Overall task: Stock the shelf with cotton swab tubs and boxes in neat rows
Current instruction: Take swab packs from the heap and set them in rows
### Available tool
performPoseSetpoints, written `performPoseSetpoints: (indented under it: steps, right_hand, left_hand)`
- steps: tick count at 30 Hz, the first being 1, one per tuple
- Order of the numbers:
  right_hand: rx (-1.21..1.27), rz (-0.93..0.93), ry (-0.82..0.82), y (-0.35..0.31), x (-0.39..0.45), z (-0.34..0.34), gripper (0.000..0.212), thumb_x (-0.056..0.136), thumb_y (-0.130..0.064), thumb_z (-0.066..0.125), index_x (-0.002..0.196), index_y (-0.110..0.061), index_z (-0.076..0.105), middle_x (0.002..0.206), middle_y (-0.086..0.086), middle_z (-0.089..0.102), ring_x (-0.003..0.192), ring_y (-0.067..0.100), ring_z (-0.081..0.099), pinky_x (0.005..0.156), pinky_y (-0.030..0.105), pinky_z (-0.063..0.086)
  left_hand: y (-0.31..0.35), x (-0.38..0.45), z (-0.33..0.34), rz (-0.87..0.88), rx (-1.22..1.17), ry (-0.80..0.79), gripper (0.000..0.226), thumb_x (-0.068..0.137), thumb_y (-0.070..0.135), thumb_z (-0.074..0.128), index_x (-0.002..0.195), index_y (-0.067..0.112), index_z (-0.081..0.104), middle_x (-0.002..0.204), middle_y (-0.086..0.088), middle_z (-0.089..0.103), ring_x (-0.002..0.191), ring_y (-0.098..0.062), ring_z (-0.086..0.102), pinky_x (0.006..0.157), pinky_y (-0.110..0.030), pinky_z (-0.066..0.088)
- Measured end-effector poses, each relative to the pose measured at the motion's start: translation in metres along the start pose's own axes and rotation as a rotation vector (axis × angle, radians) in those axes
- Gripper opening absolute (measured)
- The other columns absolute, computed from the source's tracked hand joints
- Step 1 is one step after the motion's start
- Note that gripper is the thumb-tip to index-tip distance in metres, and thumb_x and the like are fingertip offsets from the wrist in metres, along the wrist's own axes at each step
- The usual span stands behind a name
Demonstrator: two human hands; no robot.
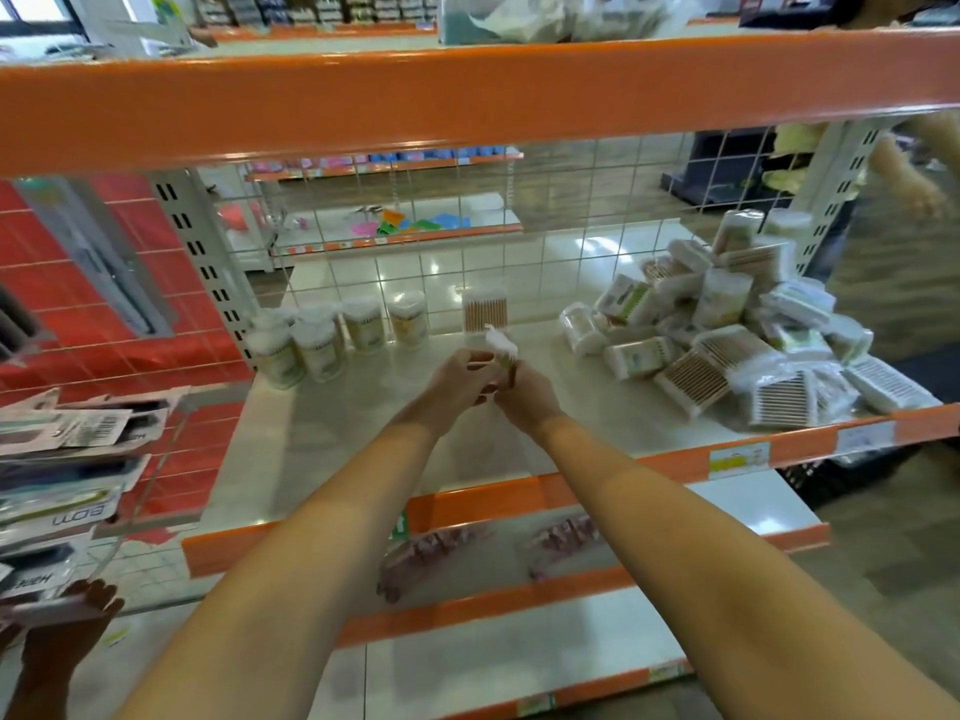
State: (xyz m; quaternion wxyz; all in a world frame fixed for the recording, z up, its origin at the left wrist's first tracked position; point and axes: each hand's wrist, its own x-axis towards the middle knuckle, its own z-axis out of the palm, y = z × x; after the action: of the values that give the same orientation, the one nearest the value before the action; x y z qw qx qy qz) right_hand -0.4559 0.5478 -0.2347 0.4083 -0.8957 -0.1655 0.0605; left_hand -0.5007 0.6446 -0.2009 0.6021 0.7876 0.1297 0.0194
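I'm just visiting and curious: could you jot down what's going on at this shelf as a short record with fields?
place: shop shelf with orange edges
left hand: holds a cotton swab pack together with the right hand
already stocked: tubs standing at the back left, one swab box upright beside them
waiting: loose pile of packs on the right end
bystander: another person's hand holding packets, lower left
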Motion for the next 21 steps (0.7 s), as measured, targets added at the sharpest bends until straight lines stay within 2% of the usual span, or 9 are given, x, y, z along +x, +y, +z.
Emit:
performPoseSetpoints:
  steps: [3,5,6,8,9,11,14,17,21]
  right_hand:
    - [0.083,0.054,0.014,0.005,0.003,-0.009,0.026,0.092,-0.006,0.045,0.114,0.002,0.057,0.106,0.016,0.063,0.101,0.030,0.058,0.086,0.033,0.046]
    - [0.135,0.064,0.003,0.010,0.005,-0.015,0.026,0.091,-0.007,0.046,0.111,0.002,0.059,0.103,0.016,0.062,0.096,0.029,0.058,0.086,0.038,0.047]
    - [0.155,0.068,-0.011,0.012,0.006,-0.018,0.024,0.091,-0.008,0.046,0.108,0.002,0.060,0.099,0.014,0.062,0.092,0.027,0.057,0.083,0.036,0.047]
    - [0.211,0.087,-0.033,0.016,0.008,-0.023,0.021,0.090,-0.007,0.047,0.102,0.002,0.061,0.090,0.010,0.059,0.084,0.022,0.054,0.074,0.032,0.045]
    - [0.250,0.098,-0.042,0.019,0.009,-0.025,0.019,0.088,-0.004,0.048,0.099,0.002,0.061,0.086,0.008,0.058,0.082,0.019,0.052,0.071,0.028,0.043]
    - [0.329,0.120,-0.080,0.024,0.009,-0.029,0.018,0.086,0.000,0.048,0.098,0.004,0.061,0.082,0.006,0.056,0.078,0.016,0.050,0.070,0.026,0.041]
    - [0.413,0.132,-0.196,0.032,0.008,-0.032,0.024,0.084,0.002,0.048,0.104,0.010,0.059,0.090,0.013,0.058,0.085,0.021,0.054,0.080,0.032,0.046]
    - [0.435,0.113,-0.277,0.038,0.010,-0.033,0.027,0.086,0.004,0.049,0.110,0.004,0.060,0.106,0.017,0.063,0.099,0.025,0.060,0.094,0.037,0.049]
    - [0.253,0.057,-0.240,0.043,0.022,-0.034,0.023,0.086,-0.004,0.051,0.107,0.000,0.061,0.102,0.013,0.064,0.097,0.026,0.059,0.089,0.038,0.049]
  left_hand:
    - [0.002,0.005,-0.003,0.022,0.025,-0.003,0.007,0.094,0.019,0.055,0.094,0.024,0.060,0.095,-0.001,0.062,0.092,-0.017,0.057,0.080,-0.028,0.047]
    - [0.004,0.014,-0.007,0.029,0.044,0.060,0.022,0.089,0.018,0.062,0.111,0.014,0.059,0.106,-0.004,0.061,0.095,-0.018,0.056,0.071,-0.023,0.044]
    - [0.005,0.020,-0.010,0.031,0.072,0.110,0.037,0.086,0.019,0.066,0.119,0.009,0.054,0.112,-0.007,0.059,0.097,-0.018,0.054,0.071,-0.024,0.044]
    - [0.008,0.030,-0.016,0.030,0.139,0.189,0.057,0.081,0.016,0.072,0.130,0.004,0.045,0.122,-0.010,0.053,0.105,-0.023,0.052,0.081,-0.030,0.046]
    - [0.010,0.034,-0.018,0.031,0.163,0.206,0.062,0.079,0.010,0.073,0.133,0.003,0.042,0.128,-0.013,0.050,0.112,-0.027,0.051,0.087,-0.032,0.044]
    - [0.011,0.038,-0.022,0.015,0.193,0.173,0.069,0.079,0.001,0.071,0.139,0.003,0.036,0.136,-0.015,0.046,0.121,-0.029,0.047,0.088,-0.030,0.044]
    - [0.006,0.039,-0.022,-0.065,0.114,0.013,0.065,0.084,0.004,0.067,0.140,0.004,0.034,0.124,-0.008,0.050,0.111,-0.022,0.049,0.072,-0.018,0.043]
    - [-0.005,0.042,-0.020,-0.099,0.109,-0.043,0.050,0.086,0.006,0.065,0.132,-0.001,0.045,0.119,-0.012,0.057,0.102,-0.020,0.055,0.075,-0.020,0.048]
    - [-0.009,0.048,-0.018,-0.129,0.064,-0.025,0.047,0.084,-0.002,0.065,0.128,-0.005,0.048,0.124,-0.022,0.057,0.102,-0.024,0.060,0.073,-0.022,0.054]
